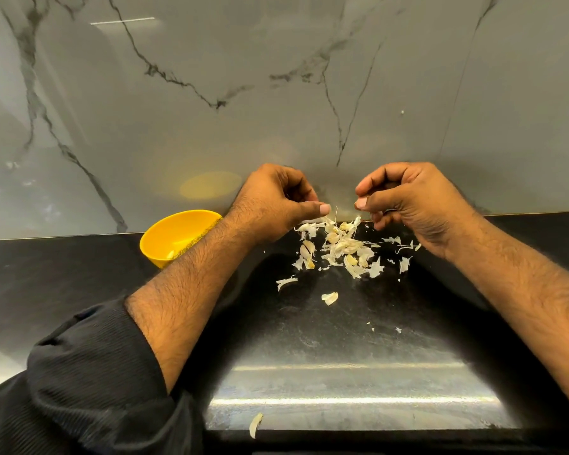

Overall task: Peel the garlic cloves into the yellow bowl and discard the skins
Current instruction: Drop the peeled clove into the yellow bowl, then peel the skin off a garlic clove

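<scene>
My left hand (276, 205) hovers over the back of the black counter (326, 349), thumb pressed to forefinger, and seems to pinch a strip of papery skin that trails beneath it. My right hand (408, 201) is level with it, a short gap away, fingers curled inward and thumb against forefinger. It appears to hold a small garlic clove, mostly hidden. Below both hands lies a pile of garlic skins and cloves (342, 247). The yellow bowl (174, 234) stands to the left, partly behind my left forearm, with a peeled clove (171, 254) inside.
A marble-patterned wall (276, 93) rises directly behind the hands. Loose skin pieces lie nearer me: one (329, 297) mid-counter, another (255, 424) at the front edge. My dark sleeve (89, 372) covers the lower left.
</scene>
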Motion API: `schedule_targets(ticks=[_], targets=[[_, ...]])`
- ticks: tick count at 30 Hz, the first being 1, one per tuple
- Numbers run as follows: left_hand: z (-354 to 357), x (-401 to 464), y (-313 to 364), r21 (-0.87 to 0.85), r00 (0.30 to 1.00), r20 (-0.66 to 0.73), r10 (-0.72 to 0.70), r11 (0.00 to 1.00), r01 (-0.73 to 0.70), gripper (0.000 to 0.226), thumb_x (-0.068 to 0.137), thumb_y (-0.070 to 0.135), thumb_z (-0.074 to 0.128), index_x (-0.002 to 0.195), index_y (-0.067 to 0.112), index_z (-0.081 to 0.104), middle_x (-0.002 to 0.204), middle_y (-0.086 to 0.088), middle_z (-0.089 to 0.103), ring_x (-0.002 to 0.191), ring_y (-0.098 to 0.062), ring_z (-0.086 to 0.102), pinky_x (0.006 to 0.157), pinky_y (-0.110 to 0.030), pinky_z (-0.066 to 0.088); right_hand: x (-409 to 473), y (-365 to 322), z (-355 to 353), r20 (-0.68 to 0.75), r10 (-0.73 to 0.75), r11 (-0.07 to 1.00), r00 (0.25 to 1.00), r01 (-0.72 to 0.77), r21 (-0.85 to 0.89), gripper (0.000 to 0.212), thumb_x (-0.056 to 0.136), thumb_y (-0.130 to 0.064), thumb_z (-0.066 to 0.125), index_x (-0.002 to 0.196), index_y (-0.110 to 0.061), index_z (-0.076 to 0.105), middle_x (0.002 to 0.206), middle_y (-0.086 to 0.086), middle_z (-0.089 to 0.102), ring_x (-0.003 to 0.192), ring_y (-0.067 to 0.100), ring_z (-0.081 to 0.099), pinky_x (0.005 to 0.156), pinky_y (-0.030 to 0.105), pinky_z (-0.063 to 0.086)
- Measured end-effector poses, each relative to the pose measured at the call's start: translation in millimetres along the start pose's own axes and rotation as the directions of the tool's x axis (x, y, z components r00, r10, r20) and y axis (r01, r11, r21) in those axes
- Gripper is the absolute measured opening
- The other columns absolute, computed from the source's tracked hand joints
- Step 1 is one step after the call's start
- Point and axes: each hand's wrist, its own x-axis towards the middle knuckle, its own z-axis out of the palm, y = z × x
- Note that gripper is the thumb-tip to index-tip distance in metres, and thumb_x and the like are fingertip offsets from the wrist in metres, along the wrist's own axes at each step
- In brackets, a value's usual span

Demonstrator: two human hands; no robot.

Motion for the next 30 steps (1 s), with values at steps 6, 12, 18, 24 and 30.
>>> schedule_targets(ticks=[6,12,18,24,30], targets=[[2,-1,-3,0.039,0.995,0.099,0.024,0.999,-0.028,0.022,0.099,0.012,0.074,0.115,0.027,0.076,0.1,0.009,0.077,0.09,-0.003,0.074,0.078,-0.022,0.061,-6,-12,-1,0.193,-0.038,0.88,0.98,0.125,-0.458,0.007,0.084,-0.018,0.087,0.087,-0.021,0.081,0.078,-0.003,0.078,0.067,0.005,0.07,0.069,0.024,0.055],[4,-1,-3,0.009,0.995,0.086,0.043,0.999,-0.043,0.026,0.092,0.034,0.082,0.116,0.026,0.076,0.097,0.008,0.077,0.086,-0.004,0.074,0.067,-0.019,0.056,-10,-17,0,0.421,0.054,0.803,0.905,0.212,-0.557,0.01,0.083,-0.025,0.089,0.086,-0.031,0.082,0.081,-0.011,0.077,0.07,0.001,0.069,0.074,0.023,0.051],[6,-2,-2,0.019,0.992,0.122,0.042,0.999,-0.044,0.028,0.093,0.038,0.081,0.116,0.024,0.076,0.098,0.005,0.078,0.088,-0.01,0.076,0.068,-0.021,0.058,-11,-13,6,0.409,0.098,0.7,0.907,0.23,-0.677,0.011,0.081,-0.03,0.089,0.086,-0.032,0.079,0.077,-0.014,0.072,0.064,-0.003,0.063,0.065,0.02,0.048],[6,-5,0,0.002,0.992,0.123,0.043,0.999,-0.043,0.027,0.094,0.036,0.08,0.116,0.021,0.075,0.096,0.004,0.079,0.082,-0.011,0.078,0.067,-0.021,0.06,-13,-13,12,0.405,0.016,0.677,0.914,0.289,-0.677,0.009,0.083,-0.032,0.085,0.084,-0.034,0.077,0.089,-0.012,0.065,0.072,-0.003,0.061,0.069,0.023,0.049],[5,-5,1,-0.009,0.993,0.11,0.038,0.999,-0.037,0.026,0.094,0.035,0.079,0.116,0.021,0.075,0.098,0.003,0.079,0.081,-0.011,0.078,0.066,-0.019,0.06,-10,-16,4,0.274,-0.117,0.818,0.955,0.249,-0.519,0.012,0.083,-0.018,0.086,0.083,-0.025,0.076,0.073,-0.006,0.073,0.064,0.006,0.067,0.069,0.027,0.061]])
